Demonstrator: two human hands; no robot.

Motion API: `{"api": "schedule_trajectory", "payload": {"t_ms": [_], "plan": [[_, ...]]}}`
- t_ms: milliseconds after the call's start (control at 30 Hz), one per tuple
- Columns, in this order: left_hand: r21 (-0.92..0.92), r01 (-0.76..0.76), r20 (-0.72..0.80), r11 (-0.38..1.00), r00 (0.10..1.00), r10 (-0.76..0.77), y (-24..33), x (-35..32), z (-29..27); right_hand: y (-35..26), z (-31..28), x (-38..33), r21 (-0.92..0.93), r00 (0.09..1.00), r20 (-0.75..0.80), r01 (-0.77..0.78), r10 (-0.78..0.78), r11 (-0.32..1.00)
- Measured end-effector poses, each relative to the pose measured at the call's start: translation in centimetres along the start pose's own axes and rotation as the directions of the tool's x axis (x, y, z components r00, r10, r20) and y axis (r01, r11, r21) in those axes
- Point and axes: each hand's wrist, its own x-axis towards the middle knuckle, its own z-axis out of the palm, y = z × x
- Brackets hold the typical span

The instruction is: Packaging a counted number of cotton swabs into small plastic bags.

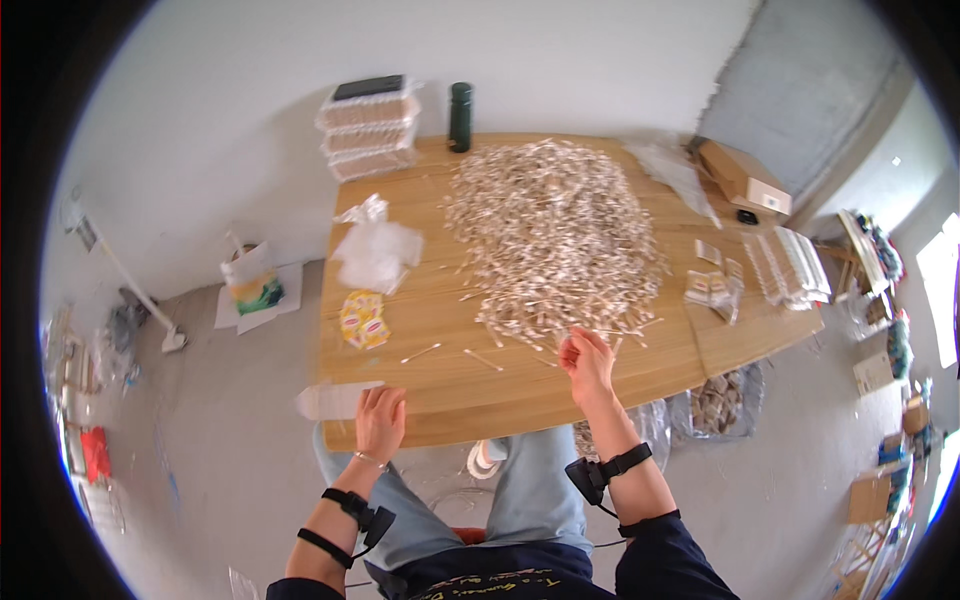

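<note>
A large heap of cotton swabs (550,230) spreads over the wooden table (450,400). My right hand (587,365) is at the heap's near edge, fingers pinched together; what they hold, if anything, is too small to make out. By the table's near left corner my left hand (381,422) rests palm down, fingers stretched forward over the right end of a clear, flat plastic bag (330,401). A few loose swabs (421,353) lie between my hands and the heap. Yellow and white printed labels (364,319) are beyond my left hand.
Clear bags (378,255) lie at the left, below stacked wrapped packs (368,135) and a dark green bottle (460,118). On the right are small packets (714,285), wrapped white packs (788,267) and a cardboard box (743,177). A lined bin (720,402) stands beneath the right edge.
</note>
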Motion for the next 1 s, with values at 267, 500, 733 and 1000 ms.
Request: {"api": "schedule_trajectory", "payload": {"t_ms": [267,500,733,1000], "plan": [[0.118,0.029,-0.118,0.993,0.993,-0.015,-0.2,0.2,0.9,7.7,17.8,-1.6,-0.620,0.634,0.767,0.691,0.099,0.373],[0.073,0.089,-0.081,0.993,0.993,-0.083,-0.2,0.2,0.4,14.4,26.2,3.7,-0.473,0.452,0.881,0.849,-0.140,-0.235],[0.081,0.089,-0.092,0.993,0.992,-0.082,-0.3,-0.1,-0.1,13.6,25.5,6.7,-0.532,0.546,0.832,0.740,-0.094,-0.412],[0.029,0.059,-0.113,0.998,0.992,-0.056,-0.4,0.2,0.3,11.1,20.4,1.4,-0.500,0.409,0.851,0.822,-0.329,-0.272]]}}
